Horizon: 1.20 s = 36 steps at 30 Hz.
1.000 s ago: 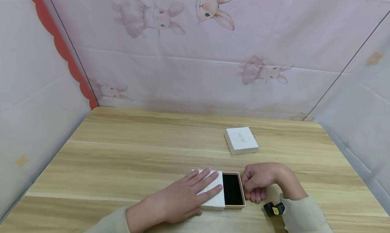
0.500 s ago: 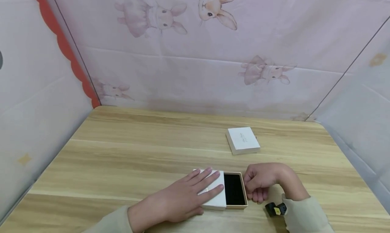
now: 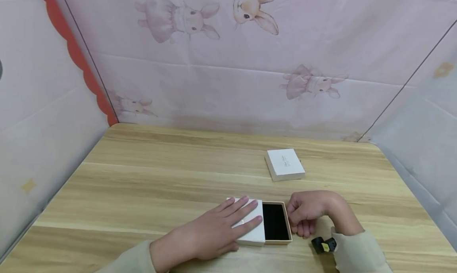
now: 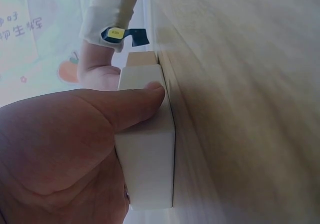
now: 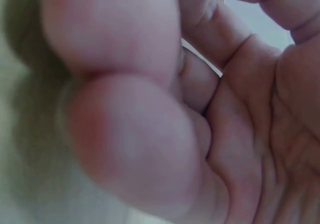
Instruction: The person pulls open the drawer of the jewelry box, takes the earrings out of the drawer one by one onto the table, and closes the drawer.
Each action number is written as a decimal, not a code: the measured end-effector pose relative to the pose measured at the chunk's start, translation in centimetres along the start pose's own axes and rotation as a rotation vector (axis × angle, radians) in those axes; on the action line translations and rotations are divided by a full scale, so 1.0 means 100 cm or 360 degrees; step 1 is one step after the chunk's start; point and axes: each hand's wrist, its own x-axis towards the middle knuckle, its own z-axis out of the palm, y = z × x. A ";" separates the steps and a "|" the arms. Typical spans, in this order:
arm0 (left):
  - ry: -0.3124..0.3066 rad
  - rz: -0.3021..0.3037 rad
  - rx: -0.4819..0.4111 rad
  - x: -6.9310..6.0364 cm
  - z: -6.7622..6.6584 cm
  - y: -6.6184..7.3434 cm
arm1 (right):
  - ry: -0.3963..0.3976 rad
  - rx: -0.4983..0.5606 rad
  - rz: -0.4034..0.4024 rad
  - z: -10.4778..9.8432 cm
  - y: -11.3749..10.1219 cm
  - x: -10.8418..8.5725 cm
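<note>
left hand (image 3: pixel 214 233), fingers spread, lies on white box sleeve (image 3: pixel 252 235); right hand (image 3: pixel 305 212) pinches black-lined tray (image 3: pixel 276 222).

on my feeds I count one left hand (image 3: pixel 214 233), one right hand (image 3: pixel 305 209), two pale sleeves (image 3: pixel 360 251), one near white box (image 3: pixel 253 235) plus one far white box (image 3: pixel 285 164), one black-lined tray (image 3: pixel 276 222), one wooden table (image 3: pixel 143 181), one small black device (image 3: pixel 324 245), four printed rabbits (image 3: pixel 248 7) in my head view

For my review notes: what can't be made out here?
Head: lettering on the farther white box, too small.
Head: left end of the drawer, inside the white cover.
Head: cover's top, partly under the left hand.
Head: what the right hand grips, hidden by that hand; right wrist: blurred.
</note>
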 end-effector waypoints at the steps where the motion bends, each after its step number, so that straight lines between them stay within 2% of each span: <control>1: -0.0003 -0.0001 0.0003 0.000 0.000 0.000 | 0.0003 0.0000 0.0001 0.000 0.000 0.000; 20: -0.0002 -0.0001 -0.0023 0.000 0.001 0.000 | 0.0087 -0.0074 0.0119 0.001 -0.002 -0.003; 36: -0.0005 0.0016 -0.0045 0.000 0.001 -0.002 | 0.0088 -0.0062 0.0168 0.000 -0.001 -0.004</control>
